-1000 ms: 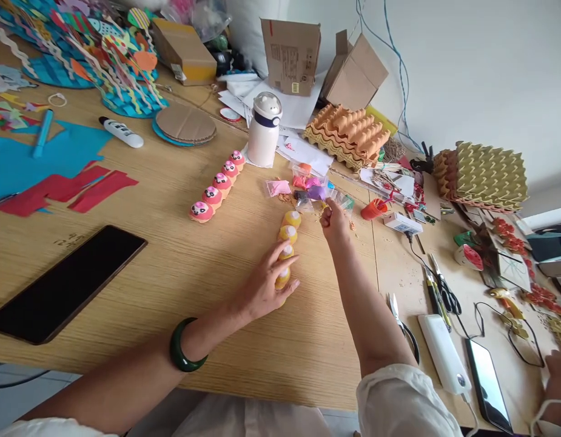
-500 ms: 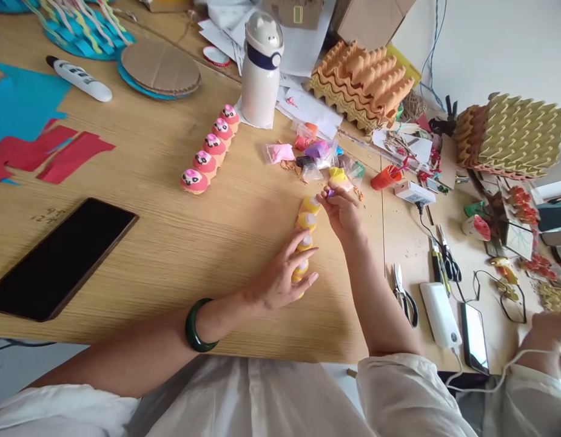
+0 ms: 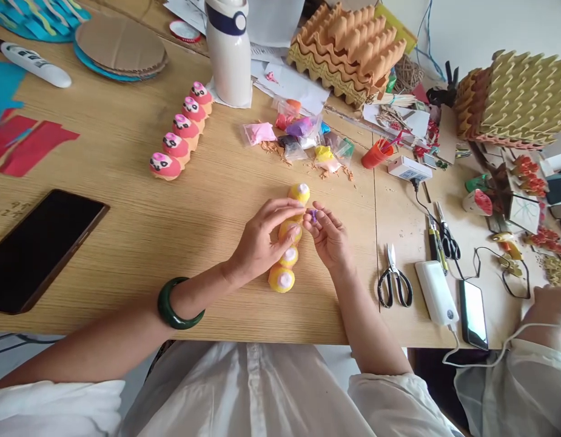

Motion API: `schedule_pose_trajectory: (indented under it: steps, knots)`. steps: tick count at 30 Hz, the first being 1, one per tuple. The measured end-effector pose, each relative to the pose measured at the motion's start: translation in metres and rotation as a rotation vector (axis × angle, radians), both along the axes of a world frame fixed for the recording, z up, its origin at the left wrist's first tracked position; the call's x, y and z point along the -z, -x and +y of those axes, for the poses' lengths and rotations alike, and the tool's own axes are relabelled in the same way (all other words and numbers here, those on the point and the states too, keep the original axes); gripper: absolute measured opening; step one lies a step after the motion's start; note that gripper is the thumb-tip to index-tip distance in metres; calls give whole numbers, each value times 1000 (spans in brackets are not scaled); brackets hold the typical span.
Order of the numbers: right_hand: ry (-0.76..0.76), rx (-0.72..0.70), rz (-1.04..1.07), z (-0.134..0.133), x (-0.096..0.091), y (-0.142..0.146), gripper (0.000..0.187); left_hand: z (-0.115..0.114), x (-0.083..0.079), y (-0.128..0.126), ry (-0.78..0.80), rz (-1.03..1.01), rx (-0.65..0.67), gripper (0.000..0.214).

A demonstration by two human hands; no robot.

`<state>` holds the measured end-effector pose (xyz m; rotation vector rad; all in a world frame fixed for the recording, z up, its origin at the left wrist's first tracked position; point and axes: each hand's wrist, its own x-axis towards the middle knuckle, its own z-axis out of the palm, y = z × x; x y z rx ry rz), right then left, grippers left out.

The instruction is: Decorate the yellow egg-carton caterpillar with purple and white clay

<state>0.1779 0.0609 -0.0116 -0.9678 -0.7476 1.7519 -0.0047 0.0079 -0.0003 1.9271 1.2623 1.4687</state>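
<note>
A yellow caterpillar of egg-carton cups (image 3: 289, 243) lies on the wooden table (image 3: 171, 230) in front of me. My left hand (image 3: 262, 240) rests over its middle cups, fingers curled and reaching toward the right hand. My right hand (image 3: 328, 237) pinches a small bit of purple clay (image 3: 313, 214) at its fingertips, close beside the caterpillar. A pink caterpillar (image 3: 180, 130) of the same make lies farther left.
Small bags of coloured clay (image 3: 302, 136) lie beyond the hands. Scissors (image 3: 393, 282), a power bank (image 3: 436, 291) and a phone (image 3: 472, 312) sit at the right; another phone (image 3: 34, 246) at the left. A white bottle (image 3: 229, 51) and egg trays (image 3: 348, 45) stand behind. Another person's hand (image 3: 548, 309) is at the right edge.
My right hand came back from the clay bags with a purple bit and now sits beside the yellow caterpillar. My left hand slid up along the cups toward it. The view tilted downward.
</note>
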Motion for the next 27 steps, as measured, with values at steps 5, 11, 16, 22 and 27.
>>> schedule_pose_trajectory:
  steps: [5, 11, 16, 22, 27]
  knots:
    - [-15, -45, 27, -15, -6, 3, 18, 12, 0, -9, -37, 115, 38, 40]
    - [22, -194, 61, -21, -10, -4, 33, 14, 12, -3, -101, 209, -46, 26]
    - [75, -366, 148, -24, -18, -7, 55, 11, 10, 8, 34, 84, -116, 24]
    - [75, -408, 143, -22, -26, -10, 60, 5, -1, 3, 294, -229, -119, 29]
    - [120, -371, 144, -19, -26, -8, 61, 2, -3, -2, 511, -469, -80, 40]
